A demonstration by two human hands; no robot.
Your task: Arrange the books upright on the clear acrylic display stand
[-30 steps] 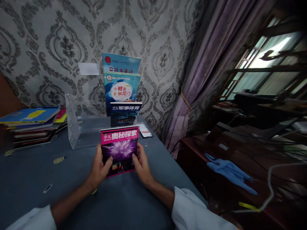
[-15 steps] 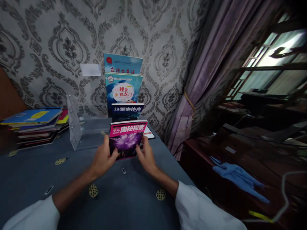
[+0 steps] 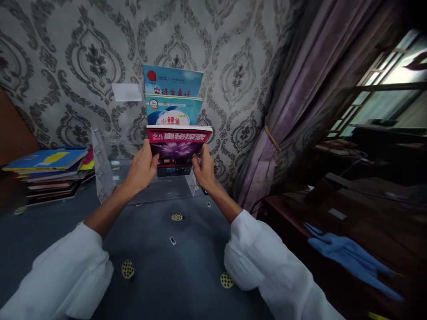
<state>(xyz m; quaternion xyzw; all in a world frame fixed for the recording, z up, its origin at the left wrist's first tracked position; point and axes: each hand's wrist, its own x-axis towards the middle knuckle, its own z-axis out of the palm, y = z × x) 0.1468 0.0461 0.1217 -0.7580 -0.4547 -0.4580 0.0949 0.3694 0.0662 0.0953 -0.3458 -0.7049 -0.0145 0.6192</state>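
A pink-and-purple book is held up between both hands, tilted with its top edge away from me. My left hand grips its left edge, thumb on the cover. On the opposite edge, my right hand closes the same way. The book is in front of a clear acrylic stand. Behind it a teal book stands upright, and a taller blue book rises at the back. Below the held book shows a strip of a dark book, mostly hidden.
On the left lies a stack of books. The table has a dark cloth with lotus-pod patterns. A white card is at the wall. Right of the table are a purple curtain and a blue cloth on a dark surface.
Both hands have carried the pink-and-purple book forward and up to the stand. It now covers most of the dark book and the lower part of the teal one.
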